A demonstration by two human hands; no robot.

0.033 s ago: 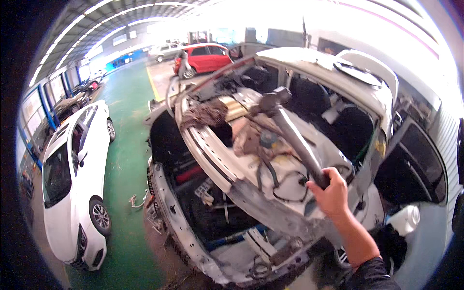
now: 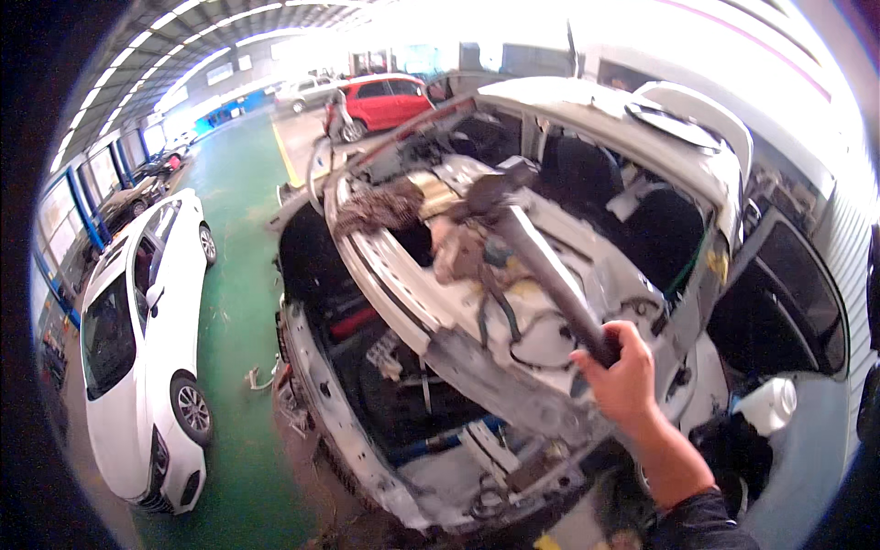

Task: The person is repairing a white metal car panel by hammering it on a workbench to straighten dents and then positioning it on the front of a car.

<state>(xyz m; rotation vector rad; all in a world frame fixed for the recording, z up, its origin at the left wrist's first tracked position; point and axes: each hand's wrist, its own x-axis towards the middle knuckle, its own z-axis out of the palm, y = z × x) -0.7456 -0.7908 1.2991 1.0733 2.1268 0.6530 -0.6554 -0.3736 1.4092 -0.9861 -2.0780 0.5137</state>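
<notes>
My right hand [image 2: 625,371] reaches in from the lower right, fingers wrapped round the lower end of a hammer's grey metal handle. The hammer [image 2: 555,270] slants up and left, its dark head above the stripped front of a white car body [image 2: 394,275]. Whether the head touches anything beneath, I cannot tell. Below the head lies a crumpled brownish-pink cloth or glove [image 2: 456,249], partly covered by it. A brown rag [image 2: 380,209] is draped over the body's cross rail. Dark hoses or wires [image 2: 515,353] hang on the panel beside the handle. My left hand is out of view.
The open engine bay [image 2: 385,367] has bare metal edges. An open car door [image 2: 779,293] and a white plastic container [image 2: 768,406] are at the right. On the left, a white car [image 2: 147,348] stands by the green floor [image 2: 243,312]. A red car [image 2: 380,103] is farther back.
The hammer head has shifted slightly left, and my right hand has moved a little with it. The whole view has shifted slightly. The grip is unchanged.
</notes>
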